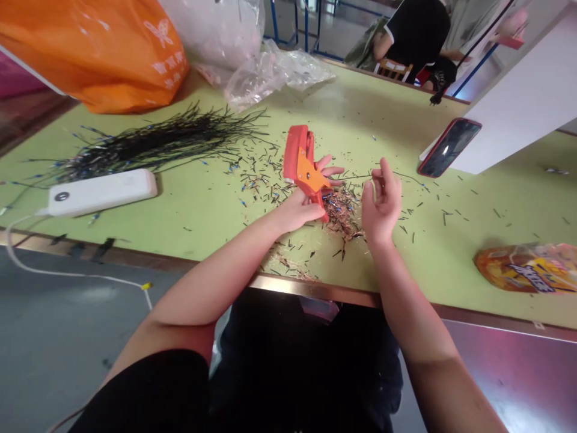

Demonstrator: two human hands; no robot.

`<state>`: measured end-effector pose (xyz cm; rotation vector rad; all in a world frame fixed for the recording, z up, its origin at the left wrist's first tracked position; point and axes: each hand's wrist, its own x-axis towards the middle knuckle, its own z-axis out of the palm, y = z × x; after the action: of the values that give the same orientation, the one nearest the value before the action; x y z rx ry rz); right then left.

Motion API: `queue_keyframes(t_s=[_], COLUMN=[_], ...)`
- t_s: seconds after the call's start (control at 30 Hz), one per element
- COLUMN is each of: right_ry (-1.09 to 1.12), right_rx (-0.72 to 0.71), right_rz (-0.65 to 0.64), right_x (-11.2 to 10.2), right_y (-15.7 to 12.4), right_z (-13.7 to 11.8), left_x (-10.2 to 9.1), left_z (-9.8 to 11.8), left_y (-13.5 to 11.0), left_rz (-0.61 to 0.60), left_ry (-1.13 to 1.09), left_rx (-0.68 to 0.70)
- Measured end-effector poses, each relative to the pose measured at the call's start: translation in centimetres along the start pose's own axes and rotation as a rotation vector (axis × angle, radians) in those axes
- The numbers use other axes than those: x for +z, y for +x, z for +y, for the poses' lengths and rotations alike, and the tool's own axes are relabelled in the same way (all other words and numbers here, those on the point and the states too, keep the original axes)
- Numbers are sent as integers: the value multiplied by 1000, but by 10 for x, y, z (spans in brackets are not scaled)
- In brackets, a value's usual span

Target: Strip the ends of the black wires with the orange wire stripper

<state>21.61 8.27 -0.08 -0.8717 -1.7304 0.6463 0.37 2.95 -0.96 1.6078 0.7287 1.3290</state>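
Right at the centre of the pale green worktable (396, 114), an orange wire stripper (303, 162), gripped firmly in the left hand (297, 211)! Fingers (331, 171) wrapped around the tool, its body tilted up off the tabletop, lower end right at a tangle of bare copper strands (342, 210). And just beside it, the right hand (382, 204), raised and half-curled, fingertips drawn together, with a thin dark wire (408, 178) running out past them. Too fine a line to tell whether actually pinched, and no telling from here whether any wire sits in the stripper's mouth.

All around the hands, a scatter of short dark wire offcuts (265, 180), some tipped in blue. Farther left, a long loose bundle of black wires with blue ends (157, 144), next to a white power bank (101, 191). Up top, an orange plastic bag (90, 54) and crumpled clear plastic (274, 75). Off to the right, a phone in a red case (449, 147) and a shiny snack packet (527, 267). Beyond the far edge, a seated co-worker in a black top (417, 36).
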Motion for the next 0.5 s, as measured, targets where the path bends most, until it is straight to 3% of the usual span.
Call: queue_keyframes(t_s=[0.1, 0.17, 0.37, 0.5], right_ry=[-142, -166, -254, -238], right_rx=[-151, -184, -106, -48], right_rz=[134, 119, 135, 100], right_x=[1, 1, -6, -6], right_y=[2, 4, 6, 3], right_z=[6, 5, 0, -1], left_x=[-6, -3, 6, 3], left_z=[-1, -1, 1, 13], left_y=[-1, 0, 4, 4], left_rz=[-137, -161, 28, 36], left_ry=[-225, -329, -471, -342], left_rx=[-54, -107, -195, -321])
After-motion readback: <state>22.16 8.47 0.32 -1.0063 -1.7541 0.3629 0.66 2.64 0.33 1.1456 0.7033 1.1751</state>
